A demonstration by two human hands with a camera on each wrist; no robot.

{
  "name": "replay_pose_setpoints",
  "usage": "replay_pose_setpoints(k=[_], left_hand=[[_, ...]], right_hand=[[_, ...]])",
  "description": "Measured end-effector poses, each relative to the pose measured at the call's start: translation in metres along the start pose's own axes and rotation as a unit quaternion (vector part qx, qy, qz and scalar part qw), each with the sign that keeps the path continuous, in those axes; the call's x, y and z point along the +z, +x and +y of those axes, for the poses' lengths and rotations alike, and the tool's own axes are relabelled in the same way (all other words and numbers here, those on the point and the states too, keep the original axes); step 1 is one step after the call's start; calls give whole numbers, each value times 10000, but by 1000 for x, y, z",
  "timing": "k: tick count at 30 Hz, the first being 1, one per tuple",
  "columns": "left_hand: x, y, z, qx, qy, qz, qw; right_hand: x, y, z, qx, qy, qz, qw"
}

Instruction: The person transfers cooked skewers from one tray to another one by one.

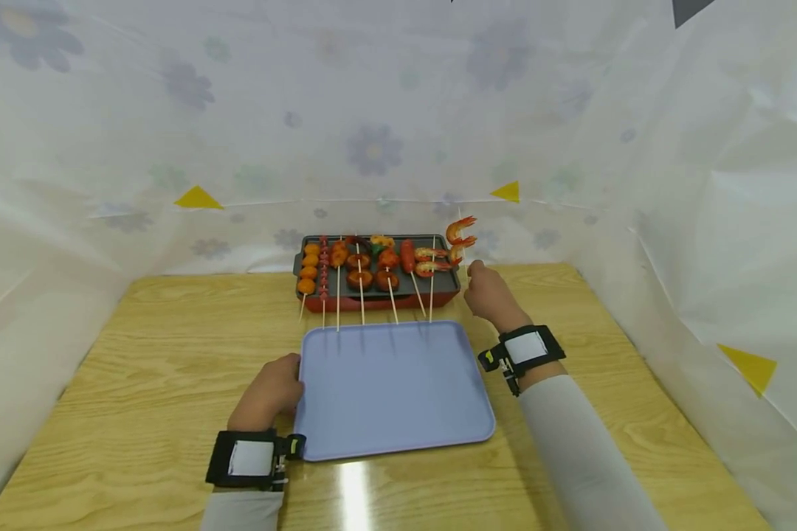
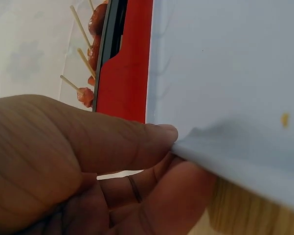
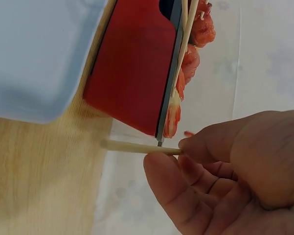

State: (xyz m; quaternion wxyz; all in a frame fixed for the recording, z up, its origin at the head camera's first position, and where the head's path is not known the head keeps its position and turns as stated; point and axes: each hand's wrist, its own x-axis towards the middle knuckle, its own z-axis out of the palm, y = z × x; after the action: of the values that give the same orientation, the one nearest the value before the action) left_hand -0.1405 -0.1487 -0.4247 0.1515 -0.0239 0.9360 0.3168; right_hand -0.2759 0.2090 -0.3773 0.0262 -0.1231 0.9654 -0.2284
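Flower-printed sheeting spans the upper frame; wood-grain table below. Left of lower centre: left hand pinches the left rim of a pale blue tray between thumb and fingers. Upper centre, just beyond the tray: red-and-black grill bearing a row of skewers, orange balls leftmost, shrimp rightmost. Right of centre: right hand pinches the stick of another shrimp skewer, near-vertical in frame, beside the grill's right end.
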Motion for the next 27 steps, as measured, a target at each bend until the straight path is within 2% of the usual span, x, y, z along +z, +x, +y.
replay_pose_setpoints(k=[6, 15, 19, 27], left_hand=[[0, 2, 0, 72, 104, 36, 9999], [0, 1, 1, 31, 48, -21, 10000], [0, 1, 1, 75, 121, 26, 9999], [0, 2, 0, -20, 83, -67, 9999]], right_hand=[[2, -10, 0, -251, -207, 284, 9991], [12, -31, -4, -171, 347, 487, 9981], [20, -40, -5, -270, 531, 645, 9961], [30, -51, -8, -529, 501, 1115, 9911]])
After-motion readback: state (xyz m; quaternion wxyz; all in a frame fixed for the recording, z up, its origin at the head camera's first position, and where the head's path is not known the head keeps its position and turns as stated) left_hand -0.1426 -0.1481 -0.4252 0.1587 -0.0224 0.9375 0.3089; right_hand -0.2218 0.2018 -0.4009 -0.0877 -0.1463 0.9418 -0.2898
